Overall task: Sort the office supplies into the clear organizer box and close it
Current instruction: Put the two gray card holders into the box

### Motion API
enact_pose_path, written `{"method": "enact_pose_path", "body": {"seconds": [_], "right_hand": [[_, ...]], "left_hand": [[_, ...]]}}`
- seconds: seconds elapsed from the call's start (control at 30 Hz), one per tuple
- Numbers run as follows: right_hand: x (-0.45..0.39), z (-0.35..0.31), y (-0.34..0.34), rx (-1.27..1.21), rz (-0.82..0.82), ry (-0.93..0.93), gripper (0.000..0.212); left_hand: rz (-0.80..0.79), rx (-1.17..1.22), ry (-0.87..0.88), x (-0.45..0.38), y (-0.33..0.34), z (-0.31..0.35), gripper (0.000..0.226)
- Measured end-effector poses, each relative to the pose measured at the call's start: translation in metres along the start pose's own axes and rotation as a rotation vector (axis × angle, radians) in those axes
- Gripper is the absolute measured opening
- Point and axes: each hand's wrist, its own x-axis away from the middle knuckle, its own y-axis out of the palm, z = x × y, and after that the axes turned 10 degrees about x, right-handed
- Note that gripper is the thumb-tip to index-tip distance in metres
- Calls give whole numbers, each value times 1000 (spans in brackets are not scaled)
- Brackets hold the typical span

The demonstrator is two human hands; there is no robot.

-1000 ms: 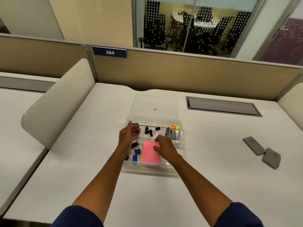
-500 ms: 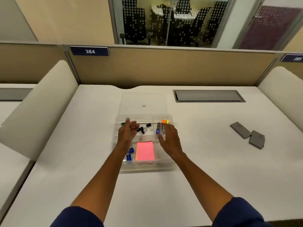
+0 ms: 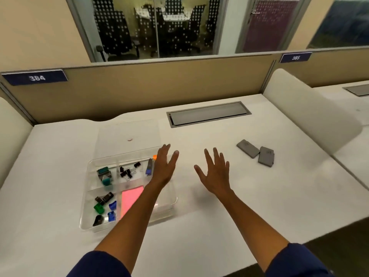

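Note:
The clear organizer box (image 3: 87,198) lies open on the white desk, its flat clear lid (image 3: 127,134) folded back behind it. Its compartments hold black binder clips (image 3: 126,172), a pink sticky-note pad (image 3: 130,198), coloured clips (image 3: 103,208), a grey and teal item (image 3: 103,174) and markers (image 3: 149,166). My left hand (image 3: 164,166) hovers open over the box's right rear corner, fingers spread, holding nothing. Over bare desk to the right of the box, my right hand (image 3: 214,172) is open and empty too.
Two grey flat cases (image 3: 256,152) lie on the desk to the right. A grey cable hatch (image 3: 207,113) is set into the desk behind. Tan partitions and rounded white dividers (image 3: 307,112) bound the desk; the front edge runs on the right.
Both hands have left the box contents and opened, fingers spread, and shifted right. The view has swung right, so the box now sits at the left.

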Motion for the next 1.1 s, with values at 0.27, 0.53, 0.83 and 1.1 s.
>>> {"method": "enact_pose_path", "body": {"seconds": [0.27,0.53,0.83,1.1], "right_hand": [[-20,86,-5,61,-26,101,80],[-34,161,0,82,-65,235,80],[-61,224,9,52,-76,393,83],[-79,252,4,6,0,488,75]], "left_hand": [[-196,-599,251,-23,91,-6,77],[-314,-753,213,-40,152,-17,80],[-446,-822,177,-66,211,-24,86],[-498,-800,208,-89,277,-20,95]]}}
